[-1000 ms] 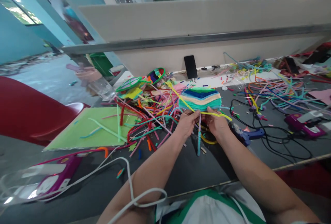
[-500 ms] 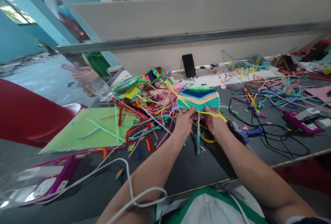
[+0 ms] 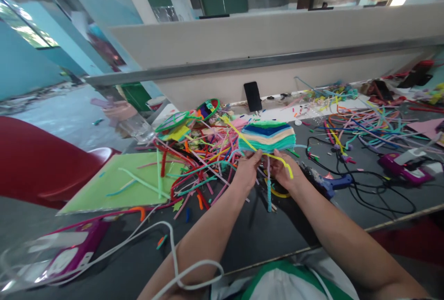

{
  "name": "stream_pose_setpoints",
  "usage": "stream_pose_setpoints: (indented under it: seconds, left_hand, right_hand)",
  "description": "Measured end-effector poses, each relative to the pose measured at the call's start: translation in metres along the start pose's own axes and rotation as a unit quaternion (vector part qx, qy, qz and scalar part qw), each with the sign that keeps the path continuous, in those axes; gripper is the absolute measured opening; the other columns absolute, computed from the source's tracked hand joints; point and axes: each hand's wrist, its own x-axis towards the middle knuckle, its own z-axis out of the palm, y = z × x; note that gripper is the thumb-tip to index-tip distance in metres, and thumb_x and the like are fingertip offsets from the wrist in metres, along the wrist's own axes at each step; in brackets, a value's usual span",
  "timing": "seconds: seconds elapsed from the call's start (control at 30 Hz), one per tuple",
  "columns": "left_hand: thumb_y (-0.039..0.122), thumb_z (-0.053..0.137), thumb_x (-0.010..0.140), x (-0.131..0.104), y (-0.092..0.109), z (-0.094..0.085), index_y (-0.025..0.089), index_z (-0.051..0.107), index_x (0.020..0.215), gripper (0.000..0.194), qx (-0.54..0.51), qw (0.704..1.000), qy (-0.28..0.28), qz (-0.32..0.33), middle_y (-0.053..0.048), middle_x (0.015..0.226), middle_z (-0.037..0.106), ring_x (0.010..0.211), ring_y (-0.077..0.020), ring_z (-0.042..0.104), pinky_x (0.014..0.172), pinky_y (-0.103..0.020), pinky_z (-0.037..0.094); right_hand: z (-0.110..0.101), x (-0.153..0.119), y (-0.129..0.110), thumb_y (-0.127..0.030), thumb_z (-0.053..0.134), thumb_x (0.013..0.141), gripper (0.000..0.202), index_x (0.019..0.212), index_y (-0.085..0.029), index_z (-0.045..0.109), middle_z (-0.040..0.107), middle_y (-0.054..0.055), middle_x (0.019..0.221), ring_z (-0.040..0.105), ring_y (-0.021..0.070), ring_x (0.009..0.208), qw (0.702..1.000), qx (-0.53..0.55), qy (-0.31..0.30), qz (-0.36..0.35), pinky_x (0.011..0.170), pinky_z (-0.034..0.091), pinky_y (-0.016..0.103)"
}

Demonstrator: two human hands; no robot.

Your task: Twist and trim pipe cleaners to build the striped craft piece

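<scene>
Both hands are in close over the middle of the bench (image 3: 256, 240), and right there, just above the fingers, sits the striped panel (image 3: 267, 137), green, blue, cream and turquoise, its lower edge toward the person. The left hand (image 3: 248, 166) is closed, thumb against finger, on the yellow pipe cleaner (image 3: 248, 141) that slants across that lower edge. The right hand (image 3: 284, 168) has its fingers curled in under the yellow tail; exactly what they pinch is hidden, so I can't tell. Between the hands a twisted stem (image 3: 268, 191), purple into blue, points down at the near edge. Over to the containers: by the far left corner stands a clear bottle (image 3: 126, 117) with a pink lid, and whether it holds liquid I can't say. Just beyond come a small tub (image 3: 156, 102) and a green bin (image 3: 135, 95), insides out of view. A phone (image 3: 253, 96) leans at the far edge, loose pipe cleaners (image 3: 211, 147) heap left of the panel, and a blue glue gun (image 3: 331, 184) lies right of the right hand, near a black cable (image 3: 360, 198).
</scene>
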Motion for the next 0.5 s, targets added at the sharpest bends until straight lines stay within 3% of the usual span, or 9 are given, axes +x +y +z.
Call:
stream_pose_setpoints:
  seconds: [0.2,0.37,0.5]
  left_hand:
    - [0.026,0.079,0.065,-0.001,0.004,0.002,0.02,0.066,0.085,0.025,-0.013,0.998,-0.053,0.001,0.001,0.082,0.068,0.067,-0.0092,0.061,0.065,-0.023,0.047]
    - [0.03,0.078,0.067,0.008,0.013,-0.006,0.018,0.065,0.079,0.021,-0.023,0.998,0.015,0.058,0.001,0.077,0.067,0.066,-0.0095,0.061,0.063,-0.023,0.047]
    - [0.027,0.079,0.064,0.014,0.017,-0.01,0.016,0.067,0.076,0.02,-0.008,0.993,0.057,0.101,0.0,0.073,0.066,0.065,-0.0097,0.062,0.064,-0.022,0.048]
  right_hand:
    - [-0.008,0.002,-0.011,-0.028,0.071,0.073,0.015,0.08,-0.017,0.065,0.072,0.003,0.071,0.066,0.0145,0.058,0.998,0.054,0.014,-0.002,0.056,0.054,0.024]
    - [-0.016,0.005,-0.013,-0.026,0.071,0.073,0.013,0.076,-0.018,0.062,0.072,0.003,0.07,0.068,0.0153,0.059,0.996,0.063,0.051,-0.029,0.057,0.057,0.025]
    - [-0.016,0.006,-0.009,-0.027,0.074,0.072,0.016,0.078,-0.017,0.063,0.073,0.004,0.073,0.069,0.0162,0.064,0.997,0.042,0.042,-0.044,0.06,0.058,0.025]
